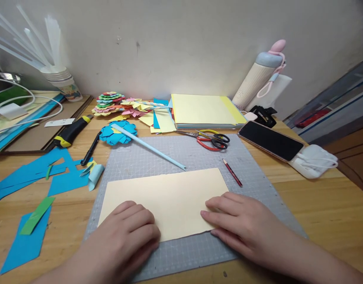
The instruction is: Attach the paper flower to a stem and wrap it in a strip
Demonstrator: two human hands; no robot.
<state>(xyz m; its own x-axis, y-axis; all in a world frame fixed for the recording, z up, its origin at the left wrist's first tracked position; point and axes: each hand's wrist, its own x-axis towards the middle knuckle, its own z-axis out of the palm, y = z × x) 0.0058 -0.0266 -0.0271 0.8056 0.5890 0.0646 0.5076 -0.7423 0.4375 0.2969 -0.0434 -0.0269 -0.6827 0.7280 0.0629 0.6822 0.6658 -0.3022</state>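
Note:
A pale yellow paper strip [178, 201] lies flat across the grey cutting mat [255, 173]. My left hand [125, 232] rests on its lower left part, fingers curled together at the near edge; whether they pinch the paper is hidden. On the right end, my right hand [237, 221] lies with its fingers slightly apart on the paper and its thumb by the near edge. Behind the strip, a light blue paper tube [151, 148] reaches from a blue paper flower [125, 138] to near the strip's far edge. A dark red pencil [232, 172] lies to the right.
Scissors [219, 141] and red-handled pliers [207, 145] lie behind the mat's middle, near stacked yellow paper [201, 110]. A phone [270, 140], white charger [314, 159] and bottle [255, 79] stand or lie right. Blue scraps [27, 236], a cutter [71, 132] and a pen [91, 150] are left.

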